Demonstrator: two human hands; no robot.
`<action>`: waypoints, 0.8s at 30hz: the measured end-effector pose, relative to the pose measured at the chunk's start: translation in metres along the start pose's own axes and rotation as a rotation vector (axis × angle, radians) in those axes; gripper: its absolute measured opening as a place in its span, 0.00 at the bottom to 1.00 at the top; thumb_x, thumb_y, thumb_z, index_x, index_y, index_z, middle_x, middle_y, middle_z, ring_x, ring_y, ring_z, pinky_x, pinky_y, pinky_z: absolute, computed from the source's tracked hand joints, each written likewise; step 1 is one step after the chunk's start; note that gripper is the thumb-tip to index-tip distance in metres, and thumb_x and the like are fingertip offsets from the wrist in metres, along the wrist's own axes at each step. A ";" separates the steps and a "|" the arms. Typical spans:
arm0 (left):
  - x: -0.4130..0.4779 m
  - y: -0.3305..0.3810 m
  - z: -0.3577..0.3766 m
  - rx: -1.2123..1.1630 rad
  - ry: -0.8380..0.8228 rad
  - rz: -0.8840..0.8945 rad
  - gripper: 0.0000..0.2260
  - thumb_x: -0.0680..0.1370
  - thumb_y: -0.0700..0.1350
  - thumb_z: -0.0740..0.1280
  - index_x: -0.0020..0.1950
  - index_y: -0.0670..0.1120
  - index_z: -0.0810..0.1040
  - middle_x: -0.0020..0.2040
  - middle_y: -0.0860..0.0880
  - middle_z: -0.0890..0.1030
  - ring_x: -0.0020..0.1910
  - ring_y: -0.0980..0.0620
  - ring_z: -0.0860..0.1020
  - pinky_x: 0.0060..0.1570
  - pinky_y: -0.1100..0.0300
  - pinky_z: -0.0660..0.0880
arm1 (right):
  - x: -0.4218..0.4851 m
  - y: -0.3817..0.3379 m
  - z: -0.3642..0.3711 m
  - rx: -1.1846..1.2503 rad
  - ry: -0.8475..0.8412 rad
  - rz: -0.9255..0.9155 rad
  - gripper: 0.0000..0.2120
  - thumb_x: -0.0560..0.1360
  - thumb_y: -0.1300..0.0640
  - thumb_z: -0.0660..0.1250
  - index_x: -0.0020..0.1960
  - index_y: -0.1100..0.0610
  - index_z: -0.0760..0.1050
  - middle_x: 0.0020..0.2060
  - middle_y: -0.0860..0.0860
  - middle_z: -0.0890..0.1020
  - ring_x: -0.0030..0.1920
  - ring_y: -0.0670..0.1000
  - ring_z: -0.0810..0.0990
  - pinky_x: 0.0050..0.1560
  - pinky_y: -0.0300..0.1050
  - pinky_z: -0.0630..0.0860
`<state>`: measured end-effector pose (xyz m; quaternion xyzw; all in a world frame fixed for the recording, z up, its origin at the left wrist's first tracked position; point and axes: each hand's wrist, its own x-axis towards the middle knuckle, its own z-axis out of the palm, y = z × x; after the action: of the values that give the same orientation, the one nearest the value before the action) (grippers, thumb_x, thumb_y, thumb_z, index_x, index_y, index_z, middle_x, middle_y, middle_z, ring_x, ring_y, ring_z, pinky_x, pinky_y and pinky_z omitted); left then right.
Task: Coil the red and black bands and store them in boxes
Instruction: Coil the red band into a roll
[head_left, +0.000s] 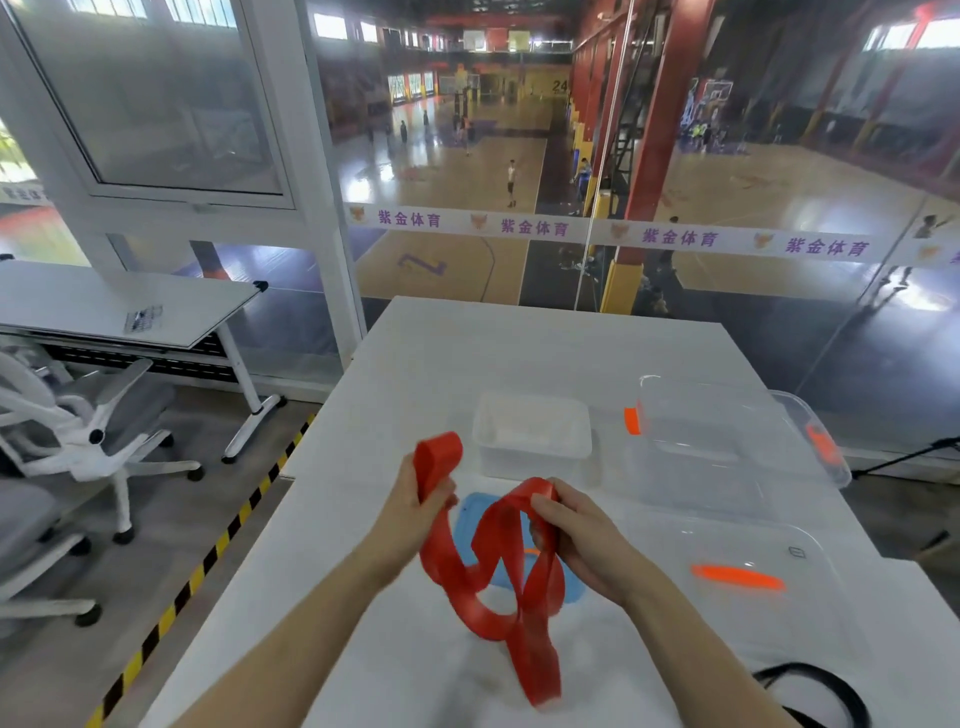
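Our left hand (415, 499) curls round one end of the red band (535, 670), our right hand (576, 535) pinches a loop beside it, slack twisting below both, so we should flatten it, then wind evenly for the white box (535, 457) just beyond them.

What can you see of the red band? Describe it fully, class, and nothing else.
The red band is a long, flat, glossy strip, seemingly elastic, not yet coiled. The left hand grips one folded end, which sticks up above the fist; the right hand pinches another bend. Between them it hangs in loose twisted loops over the blue lid, its lowest loop reaching down to the white table; whether it rests there is unclear.
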<state>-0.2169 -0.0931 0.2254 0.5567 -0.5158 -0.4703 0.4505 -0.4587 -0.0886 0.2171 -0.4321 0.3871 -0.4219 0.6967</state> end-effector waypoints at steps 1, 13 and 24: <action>-0.009 -0.007 0.007 -0.012 -0.028 -0.017 0.14 0.83 0.44 0.66 0.67 0.54 0.69 0.56 0.46 0.82 0.49 0.55 0.85 0.49 0.60 0.81 | 0.001 0.001 0.001 -0.002 -0.023 0.036 0.17 0.78 0.53 0.74 0.59 0.64 0.76 0.44 0.56 0.83 0.46 0.51 0.82 0.53 0.46 0.80; -0.031 -0.041 0.032 -0.066 -0.037 -0.031 0.14 0.79 0.37 0.71 0.61 0.50 0.79 0.52 0.51 0.87 0.52 0.53 0.85 0.52 0.60 0.79 | -0.006 0.024 0.000 -0.313 -0.098 0.127 0.05 0.82 0.60 0.70 0.56 0.59 0.79 0.45 0.52 0.87 0.48 0.52 0.86 0.54 0.43 0.81; -0.023 -0.053 0.022 -0.280 0.284 -0.092 0.06 0.79 0.42 0.71 0.55 0.43 0.80 0.49 0.42 0.86 0.48 0.43 0.85 0.50 0.48 0.82 | -0.002 0.070 0.007 -0.380 -0.145 0.257 0.20 0.76 0.61 0.76 0.67 0.57 0.79 0.56 0.56 0.87 0.58 0.54 0.86 0.61 0.47 0.81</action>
<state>-0.2314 -0.0668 0.1712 0.5724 -0.3505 -0.4742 0.5697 -0.4356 -0.0664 0.1546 -0.5318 0.4604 -0.2171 0.6768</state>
